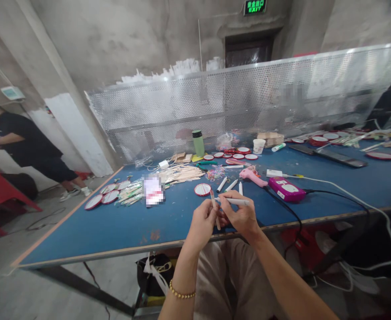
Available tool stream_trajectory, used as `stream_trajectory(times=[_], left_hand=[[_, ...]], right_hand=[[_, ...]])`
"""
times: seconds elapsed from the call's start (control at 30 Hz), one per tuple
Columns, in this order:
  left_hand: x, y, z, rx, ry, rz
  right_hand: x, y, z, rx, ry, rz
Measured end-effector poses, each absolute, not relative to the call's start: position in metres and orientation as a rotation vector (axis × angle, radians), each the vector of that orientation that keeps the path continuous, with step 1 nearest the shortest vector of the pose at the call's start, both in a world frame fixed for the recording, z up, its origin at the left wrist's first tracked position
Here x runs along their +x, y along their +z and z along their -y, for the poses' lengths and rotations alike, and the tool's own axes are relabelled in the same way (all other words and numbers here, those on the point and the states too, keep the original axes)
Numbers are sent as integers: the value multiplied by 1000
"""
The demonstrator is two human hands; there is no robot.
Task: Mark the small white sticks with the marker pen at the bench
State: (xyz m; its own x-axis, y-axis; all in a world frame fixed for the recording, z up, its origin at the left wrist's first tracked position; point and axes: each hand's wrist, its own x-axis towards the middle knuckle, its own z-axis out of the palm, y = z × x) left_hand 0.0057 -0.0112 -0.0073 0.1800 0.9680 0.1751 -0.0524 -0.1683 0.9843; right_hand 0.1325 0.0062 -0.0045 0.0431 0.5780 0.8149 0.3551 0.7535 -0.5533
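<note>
My left hand [202, 221] is closed on a flat wooden craft stick [218, 221], which stands nearly upright near the table's front edge. The stick's upper end looks reddish. In my right hand [240, 218] is a white marker pen [238, 202], gripped like a writing tool, its tip end close to the stick. Just beyond my hands lies a round white disc with a red rim [202, 190]. More markers [231, 185] rest on the blue tabletop past my right hand. Some of my fingers are hidden behind the stick and the pen.
A pink glue gun [253, 177] and a purple box [286, 189] with cables lie to the right. Wooden sticks [185, 174], red-rimmed discs [109, 196] and a green bottle [198, 143] are on the blue table [115, 233]. A person [29, 138] stands at far left.
</note>
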Motion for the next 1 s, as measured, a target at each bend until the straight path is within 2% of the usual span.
stream_trajectory(times=[1.0], left_hand=[[5, -7, 11, 1370, 1213, -929]], right_hand=[[133, -4, -6, -745, 190, 1548]])
